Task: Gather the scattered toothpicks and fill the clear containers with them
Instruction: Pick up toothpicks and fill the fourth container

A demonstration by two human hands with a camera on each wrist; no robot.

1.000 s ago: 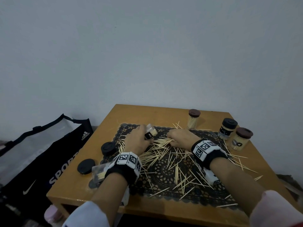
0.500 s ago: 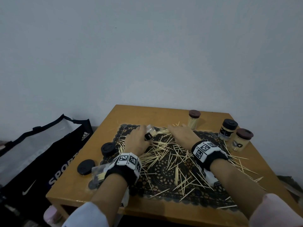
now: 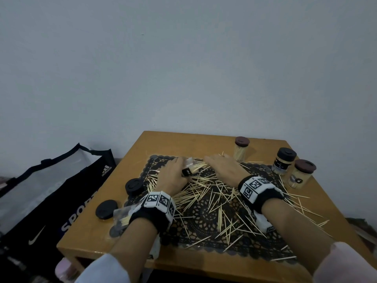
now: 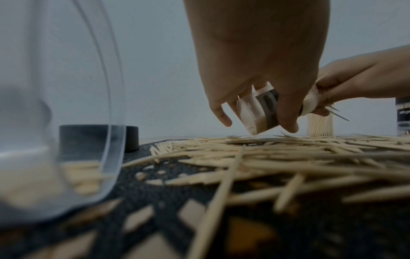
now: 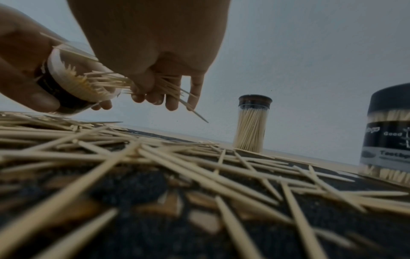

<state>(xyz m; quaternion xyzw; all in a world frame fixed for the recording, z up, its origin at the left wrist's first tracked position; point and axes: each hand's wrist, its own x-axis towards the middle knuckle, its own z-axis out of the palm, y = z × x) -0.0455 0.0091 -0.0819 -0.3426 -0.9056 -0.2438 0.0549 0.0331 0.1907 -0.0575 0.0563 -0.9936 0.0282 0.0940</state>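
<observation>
Many toothpicks [image 3: 214,201] lie scattered over a black lace mat [image 3: 206,227] on the wooden table. My left hand [image 3: 173,176] grips a clear container [image 3: 188,167] with a black label, tilted on its side just above the mat, mouth toward the right. My right hand [image 3: 222,166] holds a bundle of toothpicks [image 5: 155,84] in curled fingers. The bundle's ends point into the container [image 5: 73,84], which holds some toothpicks. The left wrist view shows the container [image 4: 259,112] from its base, with fingers [image 4: 288,121] wrapped round it.
Three capped, filled containers [image 3: 241,149] [image 3: 284,163] [image 3: 302,173] stand at the table's far right. Two black lids [image 3: 134,185] [image 3: 106,209] and another clear container [image 3: 122,218] lie by my left wrist. A black sports bag [image 3: 51,201] stands left of the table.
My right hand has gathered a bundle of toothpicks off the mat and brought it up to the container's mouth. Both hands have shifted slightly away from me.
</observation>
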